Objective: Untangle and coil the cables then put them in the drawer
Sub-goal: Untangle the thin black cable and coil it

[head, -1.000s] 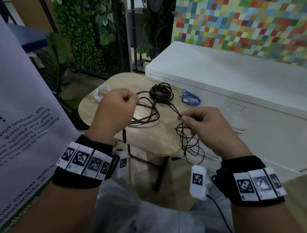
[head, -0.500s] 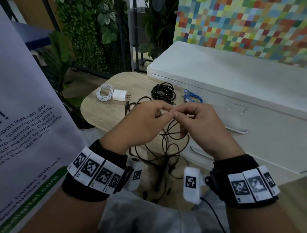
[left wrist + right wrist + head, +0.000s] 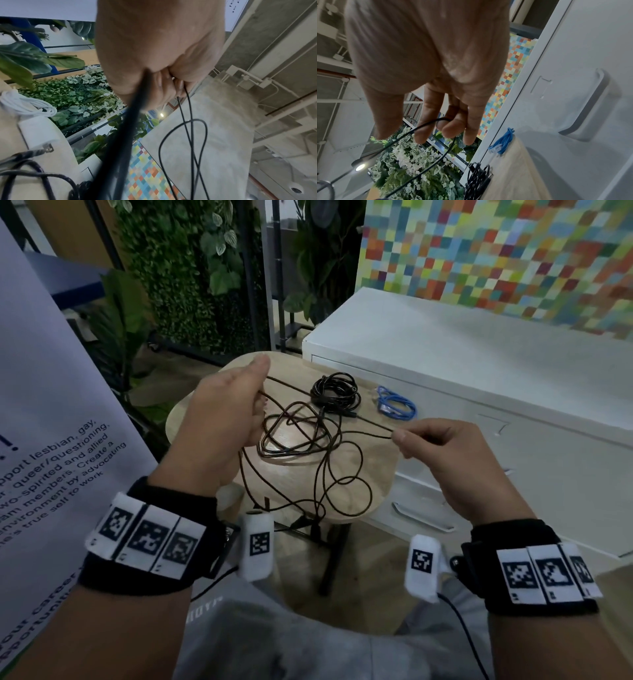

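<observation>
A thin black cable (image 3: 308, 446) hangs in tangled loops over the small wooden table (image 3: 380, 463). My left hand (image 3: 236, 409) grips its strands in a fist above the table's left side; the grip shows in the left wrist view (image 3: 178, 86). My right hand (image 3: 404, 438) pinches a taut strand at the right, fingers curled round the cable (image 3: 426, 125). A coiled black cable (image 3: 335, 393) and a blue cable bundle (image 3: 397, 407) lie on the far side of the table. The white drawer cabinet (image 3: 513, 460) stands at the right, its drawers closed.
A white cable coil (image 3: 25, 105) and a white charger (image 3: 39, 131) lie on the table under my left hand. A printed banner (image 3: 51, 422) stands at the left. Plants (image 3: 191, 268) fill the back. The cabinet's handle (image 3: 590, 108) is close to my right hand.
My hands met over the table half a second ago and have now pulled apart, left hand up and left, right hand to the right, stretching a strand of the black cable between them.
</observation>
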